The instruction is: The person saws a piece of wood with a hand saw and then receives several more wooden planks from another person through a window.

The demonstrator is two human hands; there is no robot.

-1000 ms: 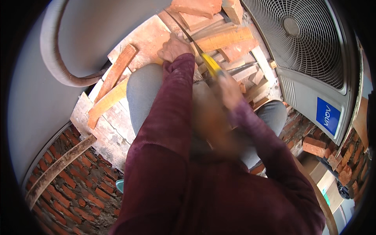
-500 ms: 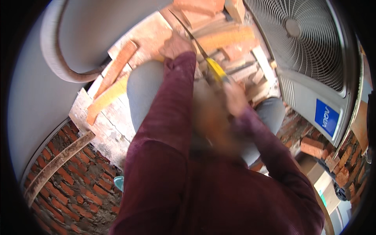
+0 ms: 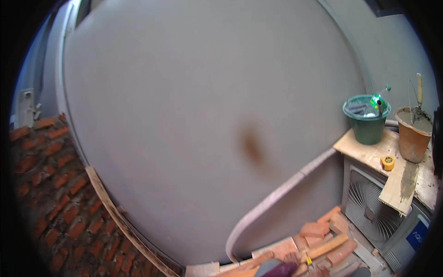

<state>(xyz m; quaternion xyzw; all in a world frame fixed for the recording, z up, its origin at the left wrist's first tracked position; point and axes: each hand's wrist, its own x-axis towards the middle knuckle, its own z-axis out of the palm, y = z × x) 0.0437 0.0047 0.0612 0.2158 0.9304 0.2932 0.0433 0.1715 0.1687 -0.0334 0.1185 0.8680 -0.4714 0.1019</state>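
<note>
Only the maroon sleeve (image 3: 280, 269) of my left arm shows at the bottom edge, beside a grey knee. My left hand, at the sleeve's end, is too small and blended with the wood and bricks for its fingers to show. Just right of it a small bit of the yellow saw handle (image 3: 309, 261) peeks up among wood pieces. Below the picture's edge, my right hand is out of sight. Around them lie an orange-brown wood strip (image 3: 327, 247) and several red bricks (image 3: 315, 229).
A grey wall (image 3: 184, 115) fills the middle, with a pale pipe (image 3: 272, 196) along it. At right, boards (image 3: 398, 191) over an outdoor fan unit (image 3: 369, 212) carry a green bucket (image 3: 369, 131), a mortar bucket (image 3: 413, 143) with a trowel, and a yellow tape measure (image 3: 387, 162). Brickwork (image 3: 55, 198) stands left.
My view has swung up from my lap to the wall. Both arms, the saw and the wood have dropped to the bottom edge, and my right hand has left the picture.
</note>
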